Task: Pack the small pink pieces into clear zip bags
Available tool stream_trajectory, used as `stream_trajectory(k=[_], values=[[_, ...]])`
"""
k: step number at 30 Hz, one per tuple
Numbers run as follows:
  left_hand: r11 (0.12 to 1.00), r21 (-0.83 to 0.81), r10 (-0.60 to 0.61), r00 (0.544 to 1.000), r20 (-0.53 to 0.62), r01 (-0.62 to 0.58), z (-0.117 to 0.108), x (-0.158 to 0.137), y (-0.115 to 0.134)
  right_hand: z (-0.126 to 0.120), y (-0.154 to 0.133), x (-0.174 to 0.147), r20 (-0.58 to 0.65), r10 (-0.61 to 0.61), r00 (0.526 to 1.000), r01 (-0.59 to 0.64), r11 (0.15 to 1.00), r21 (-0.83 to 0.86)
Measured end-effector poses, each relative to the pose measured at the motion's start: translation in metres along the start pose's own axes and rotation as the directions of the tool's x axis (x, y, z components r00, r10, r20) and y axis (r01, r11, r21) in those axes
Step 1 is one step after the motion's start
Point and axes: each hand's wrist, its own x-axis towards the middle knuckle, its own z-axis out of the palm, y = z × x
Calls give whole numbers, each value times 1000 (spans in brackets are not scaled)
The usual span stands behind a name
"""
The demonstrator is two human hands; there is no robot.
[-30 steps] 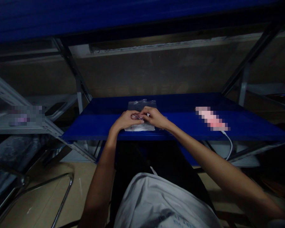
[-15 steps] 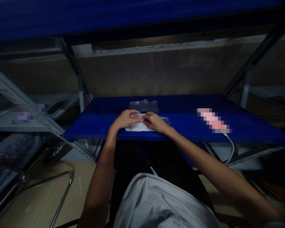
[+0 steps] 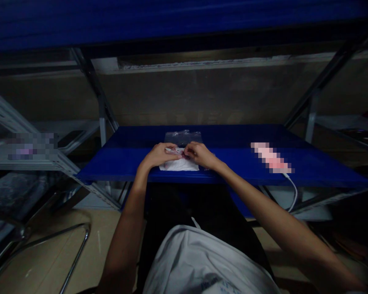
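At the near edge of the blue shelf [image 3: 125,157], both hands work close together over a white, soft-looking flat item [image 3: 181,165]. My left hand [image 3: 158,156] is curled, thumb and fingers closing on a crinkled piece of clear plastic with a purplish-pink tint [image 3: 182,152]. Beside it, my right hand [image 3: 202,154] has its fingertips pinched together at that plastic; what exactly they hold is too small to tell. Just behind the hands lies a transparent plastic bag [image 3: 183,138], flat on the shelf. The tinted plastic is partly hidden by fingers.
To the right lies a pixelated pink object [image 3: 271,157] with a white cable [image 3: 295,192] hanging over the front edge. Slanted metal braces [image 3: 92,77] rise at both sides, under a blue upper shelf [image 3: 171,22]. A dark phone-like slab [image 3: 71,139] rests on the left rack.
My right hand's fingers have drawn up slightly from the left thumb. The clear plastic that stuck out right of my right hand has shifted, and more purplish tint and white item show.
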Motion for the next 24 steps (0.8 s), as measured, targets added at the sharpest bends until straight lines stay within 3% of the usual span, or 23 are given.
stream_trajectory(k=[4,7,10,13,17,24], values=[[1000,10,3,1000,6,-3,2,-1,4,-15,-6,3,-102,99,990,-75,973,218],[999,-1,42,998,44,-42,5,0,7,-16,-16,9,-59,136,989,-103,917,386],[997,5,75,994,73,-75,7,1,7,-13,-26,14,20,143,989,-137,887,440],[998,-27,61,994,85,-59,7,1,5,-10,-28,17,45,159,986,-162,882,442],[998,-33,57,996,63,-55,5,1,1,-6,-16,16,-25,213,977,-180,877,446],[998,52,34,999,-22,-32,-1,2,-4,14,-1,11,50,238,970,-242,961,130]])
